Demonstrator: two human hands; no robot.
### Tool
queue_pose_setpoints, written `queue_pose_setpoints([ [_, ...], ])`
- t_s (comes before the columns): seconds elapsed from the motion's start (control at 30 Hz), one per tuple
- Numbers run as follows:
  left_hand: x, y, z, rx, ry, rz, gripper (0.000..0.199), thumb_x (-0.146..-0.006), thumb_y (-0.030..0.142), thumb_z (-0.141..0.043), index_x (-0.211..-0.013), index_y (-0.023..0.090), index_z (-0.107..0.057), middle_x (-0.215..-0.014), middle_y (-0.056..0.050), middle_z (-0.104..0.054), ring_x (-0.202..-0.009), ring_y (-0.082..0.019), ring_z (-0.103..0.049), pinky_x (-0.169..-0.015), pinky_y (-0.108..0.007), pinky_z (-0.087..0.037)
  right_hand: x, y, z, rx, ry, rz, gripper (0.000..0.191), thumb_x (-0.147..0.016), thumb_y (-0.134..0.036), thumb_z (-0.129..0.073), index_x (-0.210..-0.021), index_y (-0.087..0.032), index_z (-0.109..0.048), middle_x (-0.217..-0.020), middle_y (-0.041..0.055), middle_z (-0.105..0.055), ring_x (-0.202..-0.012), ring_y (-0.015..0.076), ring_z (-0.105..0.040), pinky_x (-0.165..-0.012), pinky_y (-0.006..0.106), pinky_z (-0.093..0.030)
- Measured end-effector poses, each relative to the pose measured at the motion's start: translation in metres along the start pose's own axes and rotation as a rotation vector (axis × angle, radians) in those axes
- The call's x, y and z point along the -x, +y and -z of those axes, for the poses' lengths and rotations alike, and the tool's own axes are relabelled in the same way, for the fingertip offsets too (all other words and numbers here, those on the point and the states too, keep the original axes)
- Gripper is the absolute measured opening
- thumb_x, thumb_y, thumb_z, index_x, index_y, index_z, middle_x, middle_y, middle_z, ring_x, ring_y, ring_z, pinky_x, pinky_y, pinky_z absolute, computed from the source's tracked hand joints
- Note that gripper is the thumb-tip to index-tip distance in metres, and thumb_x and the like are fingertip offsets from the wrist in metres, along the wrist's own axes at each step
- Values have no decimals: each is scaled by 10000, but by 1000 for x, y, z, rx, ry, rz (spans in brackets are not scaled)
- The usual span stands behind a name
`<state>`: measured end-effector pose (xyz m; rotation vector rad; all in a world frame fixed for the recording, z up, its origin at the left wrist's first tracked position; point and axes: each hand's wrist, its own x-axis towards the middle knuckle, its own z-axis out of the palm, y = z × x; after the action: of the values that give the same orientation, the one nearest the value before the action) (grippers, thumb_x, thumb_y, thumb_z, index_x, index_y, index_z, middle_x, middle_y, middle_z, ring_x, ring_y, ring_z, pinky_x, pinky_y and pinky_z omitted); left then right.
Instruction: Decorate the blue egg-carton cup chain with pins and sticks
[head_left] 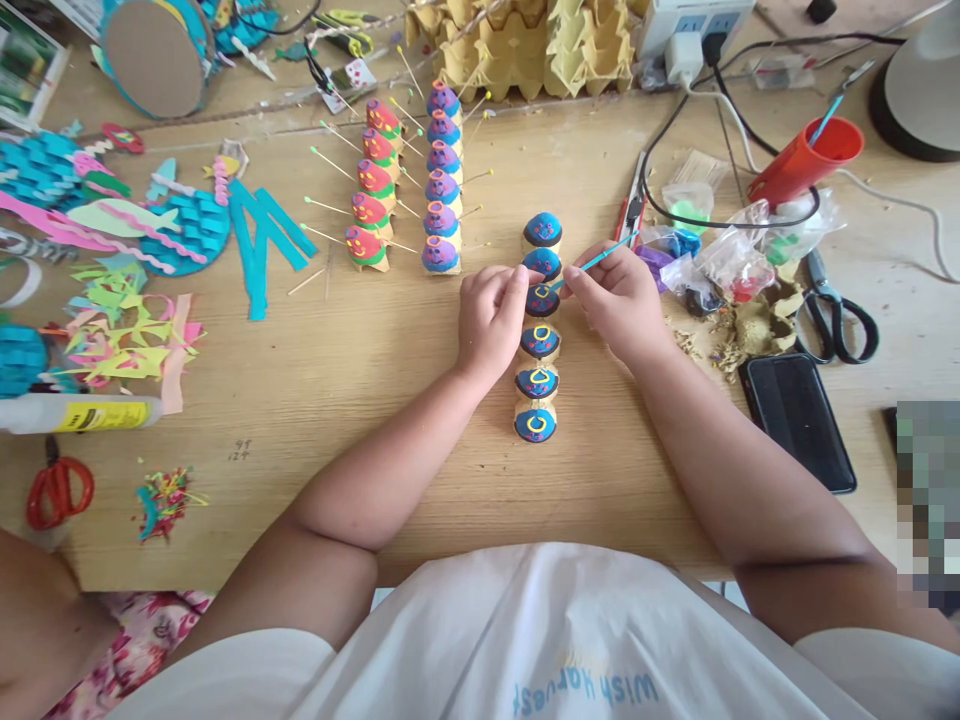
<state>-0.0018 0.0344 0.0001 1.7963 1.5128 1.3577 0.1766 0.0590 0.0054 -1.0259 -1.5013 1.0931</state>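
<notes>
A strip of egg-carton cups [539, 341], shaped like a caterpillar, lies lengthwise in front of me. Its cups are topped with blue clay with small faces, and the nearer ones bear yellow rings. My left hand [491, 322] is closed at the strip's left side, fingertips against it near the second and third cups. From the right, my right hand [624, 305] pinches a thin blue stick tool [604, 252], its tip at the third cup's yellow ring. The fingers partly hide that cup and the one behind it.
Two finished-looking egg-carton caterpillars [442, 190] with pin feelers stand behind left. Paper crafts [184, 230] and red scissors [60, 492] lie left. To the right are a box cutter [634, 205], clay bags [739, 255], scissors [836, 315], a phone [799, 420] and a red cup [806, 160]. Another person's arm [45, 620] shows lower left.
</notes>
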Motion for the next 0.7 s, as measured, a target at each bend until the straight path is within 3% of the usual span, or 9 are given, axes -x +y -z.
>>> queue_pose_setpoints([
  [0.2,0,1,0,-7,-6,7,647,-1098,659,-330,-933,260,-812,-1002,-28,-837,-1045,-175,-748,-1048,-342,-507,0,-3,-1,-30,13,-32,570,-828,-802,-764,-911,-261,-604,-753,-5,-693,-754,166,-709,-639,290,-605],
  [0.7,0,0,0,-2,-7,10,636,-1092,667,-334,-937,262,-799,-1014,-35,-836,-1052,-179,-748,-1051,-349,-514,-1,6,1,-14,11,0,552,-877,-796,-718,-984,-261,-630,-843,19,-741,-823,182,-741,-682,308,-637],
])
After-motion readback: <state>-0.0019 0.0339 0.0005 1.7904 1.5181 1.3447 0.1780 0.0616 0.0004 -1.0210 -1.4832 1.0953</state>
